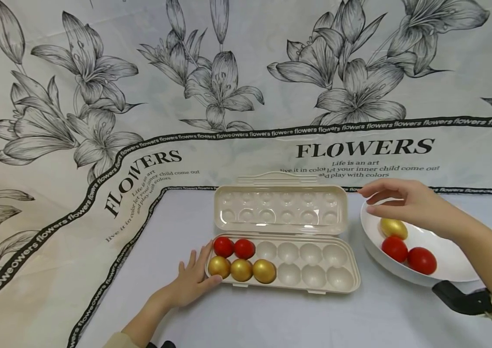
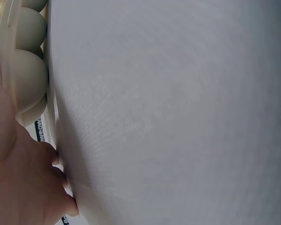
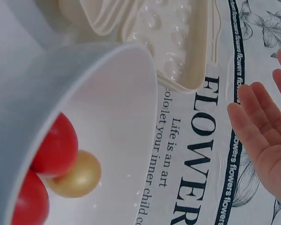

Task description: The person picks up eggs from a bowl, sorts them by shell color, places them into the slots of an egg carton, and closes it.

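A cream egg carton (image 1: pixel 324 286) lies with its lid (image 1: pixel 281 208) folded back. At its left end sit two red eggs (image 1: pixel 234 248) in the back row and three gold eggs (image 1: pixel 241 269) in the front row; the other cups hold nothing. My left hand (image 1: pixel 189 280) rests against the carton's left end, fingers spread, thumb at the front corner. Above the white bowl (image 1: pixel 374 249) hovers my right hand (image 1: pixel 415 205), its fingers loosely bent and nothing in them. Inside the bowl are a gold egg (image 3: pixel 79 176) and two red eggs (image 3: pixel 58 150).
A white tabletop (image 1: pixel 263 319) lies under the carton and bowl. Behind it hangs a cloth (image 1: pixel 237 159) printed with flowers and lettering. A black strap (image 1: pixel 463 299) sits at my right wrist, near the bowl's front rim.
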{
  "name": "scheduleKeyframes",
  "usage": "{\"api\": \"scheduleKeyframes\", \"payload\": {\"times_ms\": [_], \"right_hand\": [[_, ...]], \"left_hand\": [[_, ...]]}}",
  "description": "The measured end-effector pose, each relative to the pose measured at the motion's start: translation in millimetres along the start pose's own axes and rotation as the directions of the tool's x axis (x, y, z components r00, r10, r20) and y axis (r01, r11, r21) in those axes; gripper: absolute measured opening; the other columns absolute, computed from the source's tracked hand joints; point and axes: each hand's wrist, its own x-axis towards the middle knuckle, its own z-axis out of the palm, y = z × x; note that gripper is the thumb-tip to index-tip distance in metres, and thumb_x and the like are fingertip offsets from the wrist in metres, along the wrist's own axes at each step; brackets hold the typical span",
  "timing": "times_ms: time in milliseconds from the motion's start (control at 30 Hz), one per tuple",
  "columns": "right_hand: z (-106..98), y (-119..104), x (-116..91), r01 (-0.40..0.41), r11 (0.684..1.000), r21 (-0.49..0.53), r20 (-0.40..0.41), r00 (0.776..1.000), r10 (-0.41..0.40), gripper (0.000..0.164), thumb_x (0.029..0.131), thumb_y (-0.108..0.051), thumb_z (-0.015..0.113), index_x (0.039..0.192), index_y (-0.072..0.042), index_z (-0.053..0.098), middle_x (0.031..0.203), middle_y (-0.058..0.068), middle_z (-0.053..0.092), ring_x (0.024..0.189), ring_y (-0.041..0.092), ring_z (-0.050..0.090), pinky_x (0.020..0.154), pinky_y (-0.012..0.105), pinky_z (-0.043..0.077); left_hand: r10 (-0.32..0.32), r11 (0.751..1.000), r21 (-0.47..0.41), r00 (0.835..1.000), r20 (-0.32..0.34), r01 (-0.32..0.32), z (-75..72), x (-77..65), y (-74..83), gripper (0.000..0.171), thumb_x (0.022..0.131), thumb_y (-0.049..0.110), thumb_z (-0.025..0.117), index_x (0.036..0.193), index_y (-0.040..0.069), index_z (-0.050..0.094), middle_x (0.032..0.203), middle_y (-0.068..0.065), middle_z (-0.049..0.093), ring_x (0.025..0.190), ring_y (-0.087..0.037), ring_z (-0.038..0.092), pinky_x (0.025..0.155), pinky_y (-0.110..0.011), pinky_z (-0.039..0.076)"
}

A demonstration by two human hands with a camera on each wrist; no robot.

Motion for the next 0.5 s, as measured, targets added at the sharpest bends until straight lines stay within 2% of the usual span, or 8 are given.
{"api": "scheduleKeyframes", "payload": {"times_ms": [233,500], "right_hand": [[-19.1,16.4,-5.1,-0.016,0.999,-0.047,-0.035,0.999,0.015,0.033,0.088,-0.019,0.066,0.119,-0.013,0.058,0.106,-0.014,0.062,0.092,-0.004,0.057,0.070,0.019,0.050],[-37.0,32.0,-6.7,-0.064,0.991,-0.119,-0.042,0.997,0.060,0.032,0.087,-0.018,0.067,0.117,-0.013,0.059,0.102,-0.023,0.059,0.088,-0.008,0.056,0.067,0.020,0.049]], "left_hand": [[-0.001,1.000,-0.010,1.000,-0.002,0.001,-0.4,-0.8,-0.6,0.085,0.091,0.052,0.049,0.151,0.017,0.000,0.153,-0.020,0.009,0.136,-0.048,-0.007,0.097,-0.071,-0.008],[0.010,1.000,-0.012,1.000,-0.009,-0.010,-0.5,-0.2,0.0,0.085,0.091,0.052,0.049,0.151,0.017,0.001,0.154,-0.019,0.010,0.136,-0.048,-0.007,0.097,-0.071,-0.007]]}}
